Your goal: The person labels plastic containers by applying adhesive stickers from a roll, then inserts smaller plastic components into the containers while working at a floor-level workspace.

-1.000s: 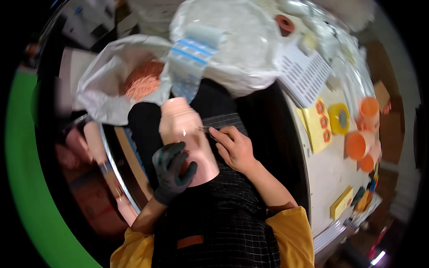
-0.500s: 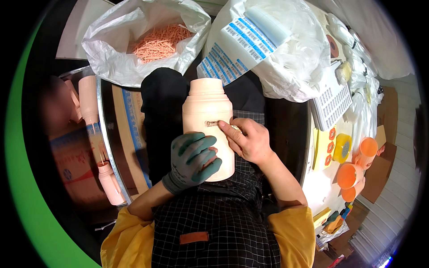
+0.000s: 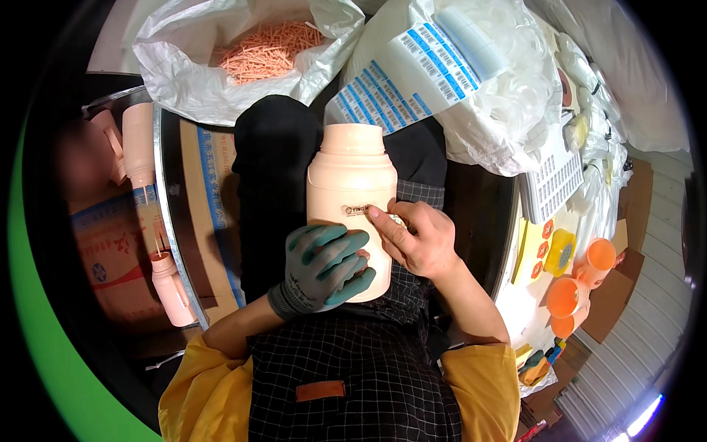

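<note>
A peach plastic flask body [image 3: 353,177] stands tilted toward me over my lap, its narrower neck pointing away. My left hand [image 3: 322,267], in a grey and green glove, is wrapped round its lower left side. My bare right hand [image 3: 418,239] is at its right side, the thumb pressed on the right end of a small dark printed label [image 3: 356,211]. A small patterned scrap [image 3: 398,220] shows by the right fingers; I cannot make out what it is.
Beyond my knees stand a white sack of thin peach sticks [image 3: 269,53] and a white sack of clear plastic pieces [image 3: 492,125], with a barcode label sheet [image 3: 390,92] on it. Peach flask parts [image 3: 171,291] lie left. Orange cups [image 3: 567,296] and a yellow tape roll [image 3: 560,252] are right.
The flask and both hands sit slightly farther right in the picture, as my view has shifted. My grip and the thumb on the label look about the same.
</note>
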The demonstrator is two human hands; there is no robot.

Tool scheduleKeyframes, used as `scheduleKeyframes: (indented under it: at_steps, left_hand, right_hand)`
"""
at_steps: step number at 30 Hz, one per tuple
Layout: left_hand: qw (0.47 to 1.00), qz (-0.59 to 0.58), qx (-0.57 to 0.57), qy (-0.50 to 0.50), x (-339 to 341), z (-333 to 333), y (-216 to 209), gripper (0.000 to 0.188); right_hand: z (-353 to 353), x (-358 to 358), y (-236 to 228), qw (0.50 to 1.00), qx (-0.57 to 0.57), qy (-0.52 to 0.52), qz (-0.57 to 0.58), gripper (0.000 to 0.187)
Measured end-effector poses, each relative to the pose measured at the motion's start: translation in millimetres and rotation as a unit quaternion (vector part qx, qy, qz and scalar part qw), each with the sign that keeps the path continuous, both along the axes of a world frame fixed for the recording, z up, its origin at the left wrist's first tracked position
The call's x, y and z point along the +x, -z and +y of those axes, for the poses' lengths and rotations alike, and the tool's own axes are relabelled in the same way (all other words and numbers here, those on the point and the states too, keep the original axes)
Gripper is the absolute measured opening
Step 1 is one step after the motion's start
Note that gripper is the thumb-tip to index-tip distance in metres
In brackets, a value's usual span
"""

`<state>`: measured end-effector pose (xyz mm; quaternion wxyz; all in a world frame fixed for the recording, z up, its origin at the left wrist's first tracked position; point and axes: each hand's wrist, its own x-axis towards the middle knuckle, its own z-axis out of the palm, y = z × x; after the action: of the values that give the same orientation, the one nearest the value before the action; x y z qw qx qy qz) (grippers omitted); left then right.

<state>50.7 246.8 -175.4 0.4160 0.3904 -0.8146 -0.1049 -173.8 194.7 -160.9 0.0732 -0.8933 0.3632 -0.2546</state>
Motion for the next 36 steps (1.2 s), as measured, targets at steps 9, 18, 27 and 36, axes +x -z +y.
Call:
scheduleKeyframes:
  at_steps: [9,18,27,36]
  left_hand:
    - [0.989,-0.054,0.105,-0.091,-2,7,-6,0.041]
    - [0.985,-0.090,0.129,-0.076,-6,10,-6,0.046]
    - [0.949,0.105,0.281,-0.100,33,-122,-38,0.044]
    - [0.870,0.125,0.467,0.093,66,-157,31,0.036]
  right_hand:
    - [-2,9,-9,0.999,-0.014,0.002,0.042,0.058]
    - [16,14,-7,0.990,0.059,0.062,-0.114,0.051]
    - [65,54,23,0.925,0.080,0.121,-0.352,0.062]
    - [95,-51,-29,0.858,0.076,0.375,-0.344,0.047]
